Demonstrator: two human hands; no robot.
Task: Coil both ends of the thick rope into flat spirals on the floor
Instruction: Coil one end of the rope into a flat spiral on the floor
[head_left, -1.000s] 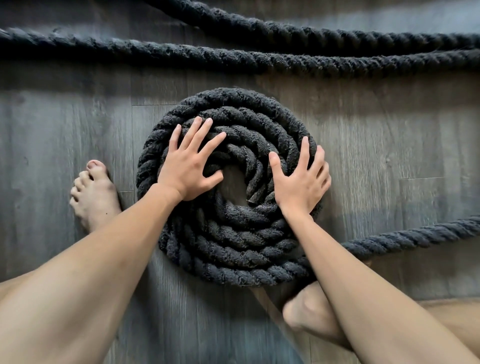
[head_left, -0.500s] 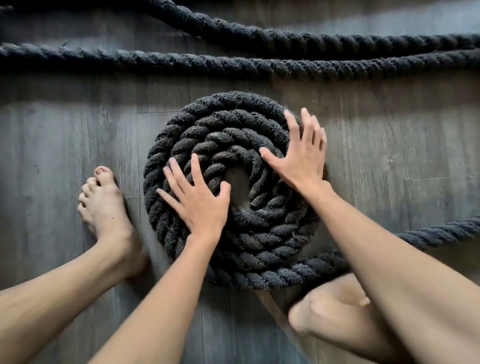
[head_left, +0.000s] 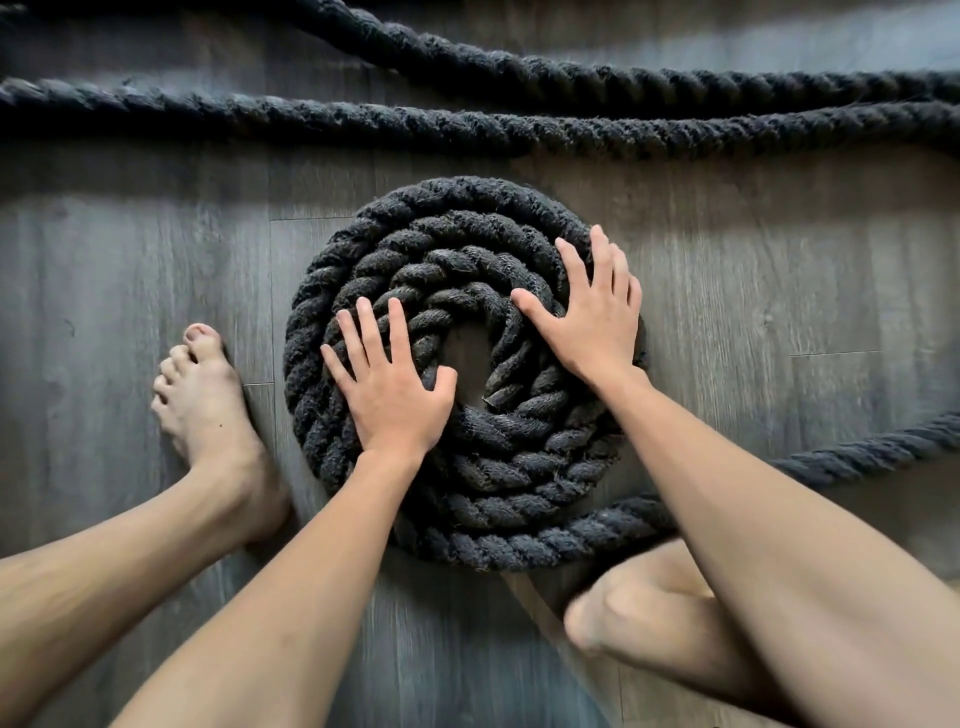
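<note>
since both hands have swung round the spiral (head_left: 467, 228) on the floor (head_left: 779, 291), left hand (head_left: 395, 395) now nearer, right hand (head_left: 592, 317) farther, fingers (head_left: 371, 332) straight, gripping nothing, its turns probably tighten; slack rope (head_left: 519, 130) lies beyond, uncoiled.

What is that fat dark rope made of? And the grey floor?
Thick dark twisted rope: looks like a soft fibre such as cotton, matte, with fuzzy stray hairs. Grey plank floor: wood or wood-look laminate, smooth; grain streaks and plank seams show.
</note>
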